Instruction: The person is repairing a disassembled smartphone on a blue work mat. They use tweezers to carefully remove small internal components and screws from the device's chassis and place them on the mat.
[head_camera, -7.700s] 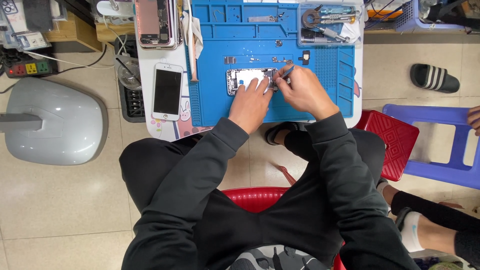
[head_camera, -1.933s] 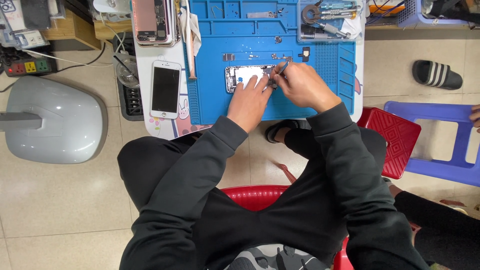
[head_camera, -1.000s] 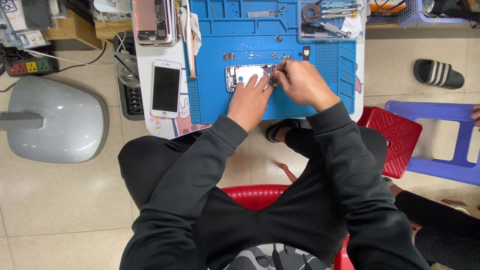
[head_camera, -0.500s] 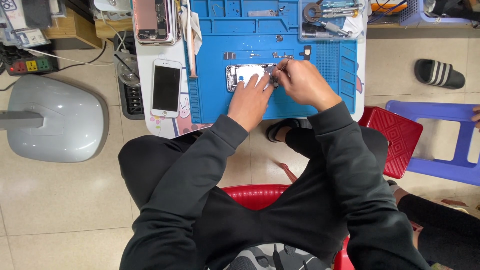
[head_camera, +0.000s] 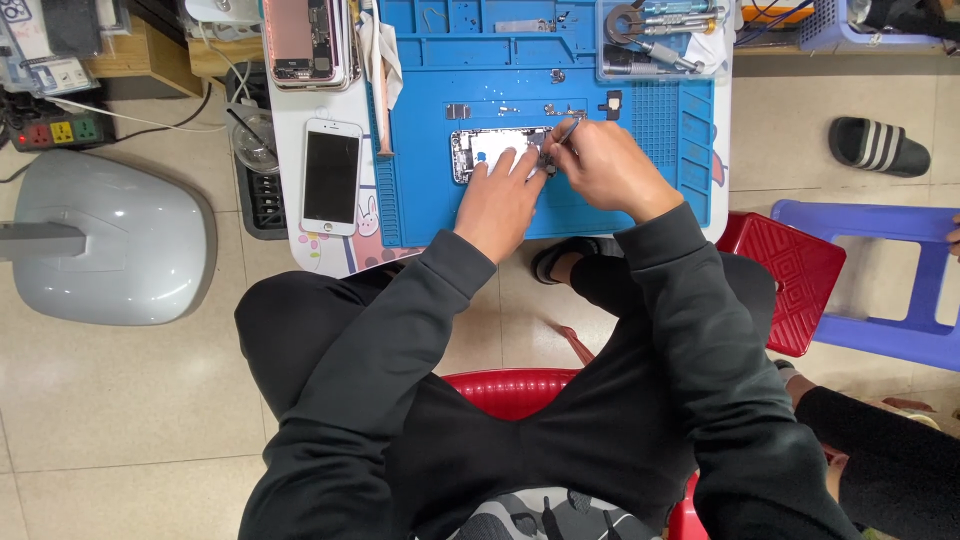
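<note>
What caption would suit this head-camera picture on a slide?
Left hand steadies an opened phone on a blue mat while right hand works it with a thin tool.

Right hand (head_camera: 605, 170) moved its tool slightly left on phone (head_camera: 490, 150).

My black sweatshirt sleeves (head_camera: 420, 330) end in ribbed cuffs; black trousers (head_camera: 290, 330) below, bare hands (head_camera: 500, 195) at upper centre.
</note>
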